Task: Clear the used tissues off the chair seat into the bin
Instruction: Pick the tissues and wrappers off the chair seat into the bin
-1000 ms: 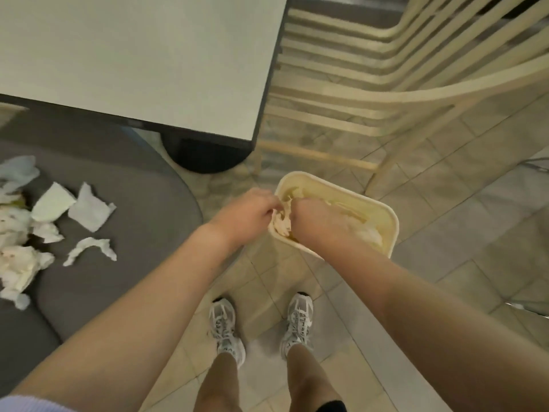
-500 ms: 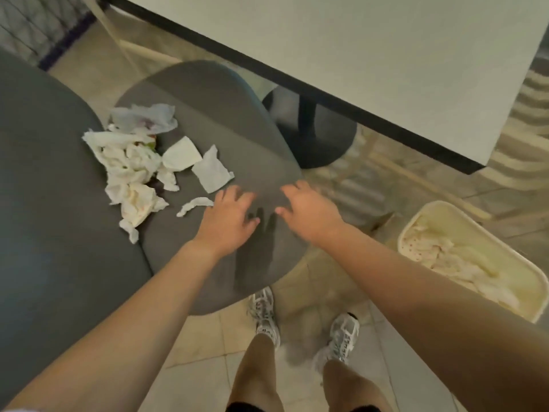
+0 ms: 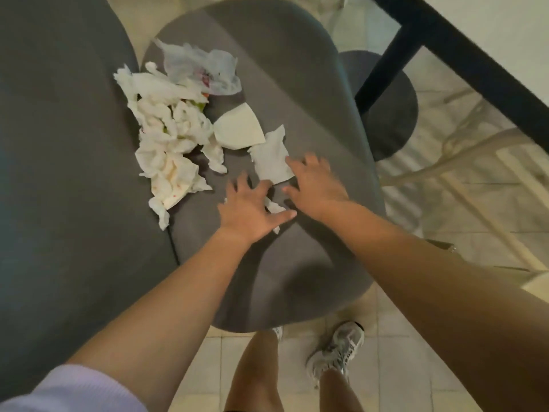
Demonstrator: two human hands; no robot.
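White crumpled tissues point(image 3: 169, 138) lay heaped on the grey chair seat point(image 3: 297, 84), beyond and to the left of my hands. My left hand point(image 3: 248, 208), nearer the heap, and my right hand point(image 3: 316, 185) were both spread flat, gripping nothing.

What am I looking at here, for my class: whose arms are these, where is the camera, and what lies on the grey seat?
No machine here: a person wears a camera on the head, looking down at their own bare arms and shoes. On the round grey padded chair seat lies a heap of crumpled white used tissues, a clear crinkled plastic wrapper, a flat cream paper piece and a flat white tissue sheet. The left hand spreads over a small white tissue scrap; the right hand touches the flat sheet. Neither grips anything yet.
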